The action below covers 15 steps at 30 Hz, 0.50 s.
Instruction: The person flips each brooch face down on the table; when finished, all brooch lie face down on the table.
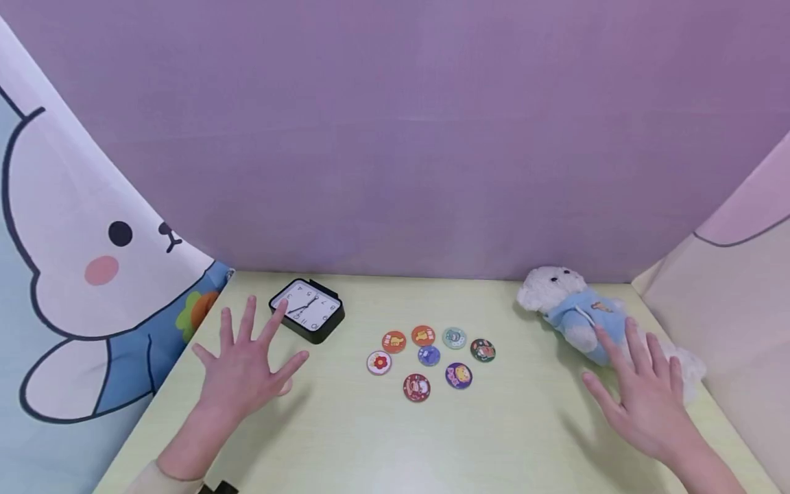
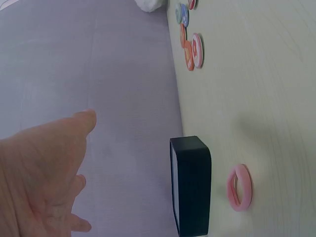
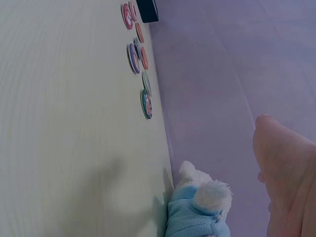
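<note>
**Raised left hand [image 1: 241, 377] and right hand [image 1: 651, 405] above a worktop [image 1: 494, 439]**

Head view: the left hand, fingers fanned wide, occupies the lower left; its index fingertip overlaps the black-framed clock [image 1: 306, 311], which lies face up left of centre. The right hand, lower right, is likewise spread, its fingers partly covering the white plush toy [image 1: 583, 319] in blue clothing; contact cannot be determined. Eight round badges [image 1: 428, 355] cluster near the centre. Left wrist view: a pink band [image 2: 239, 187] rests at lower right, near the clock.
</note>
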Motion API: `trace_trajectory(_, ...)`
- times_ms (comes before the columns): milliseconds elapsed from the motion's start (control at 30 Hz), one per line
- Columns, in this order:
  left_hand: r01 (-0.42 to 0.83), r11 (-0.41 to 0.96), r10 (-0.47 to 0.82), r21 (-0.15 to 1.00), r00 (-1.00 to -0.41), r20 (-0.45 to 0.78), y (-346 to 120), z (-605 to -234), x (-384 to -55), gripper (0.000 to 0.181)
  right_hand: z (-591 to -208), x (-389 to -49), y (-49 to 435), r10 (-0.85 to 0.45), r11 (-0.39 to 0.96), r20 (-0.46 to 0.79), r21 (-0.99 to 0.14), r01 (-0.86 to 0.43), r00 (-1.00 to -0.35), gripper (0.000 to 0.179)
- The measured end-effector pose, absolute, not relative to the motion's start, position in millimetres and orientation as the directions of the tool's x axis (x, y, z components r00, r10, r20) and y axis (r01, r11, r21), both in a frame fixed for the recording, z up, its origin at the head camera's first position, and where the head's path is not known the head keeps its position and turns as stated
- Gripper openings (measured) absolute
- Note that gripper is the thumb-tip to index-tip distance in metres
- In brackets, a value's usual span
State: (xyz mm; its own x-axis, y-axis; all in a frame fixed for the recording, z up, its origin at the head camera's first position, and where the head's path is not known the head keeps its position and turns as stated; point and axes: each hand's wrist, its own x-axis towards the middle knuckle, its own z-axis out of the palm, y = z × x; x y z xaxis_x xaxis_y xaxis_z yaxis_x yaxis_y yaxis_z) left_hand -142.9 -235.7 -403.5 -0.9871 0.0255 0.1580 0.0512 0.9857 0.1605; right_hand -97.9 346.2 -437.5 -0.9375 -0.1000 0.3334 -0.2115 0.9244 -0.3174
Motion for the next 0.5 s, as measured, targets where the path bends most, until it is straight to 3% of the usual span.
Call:
trace_trajectory(300,0.089,0.987,0.062,0.136,-0.979,0.196,-228,-398,-147,0.097,-419,-108,332,-0.152,0.920,0.371,-0.286,-0.268,-0.916,0.080)
trace_trajectory(500,0.197,0.970,0.149,0.144,-0.946,0.287,-213,-398,-155,0.092,-401,-123,309,-0.208,0.890,0.415,-0.296,-0.348,-0.886,0.078)
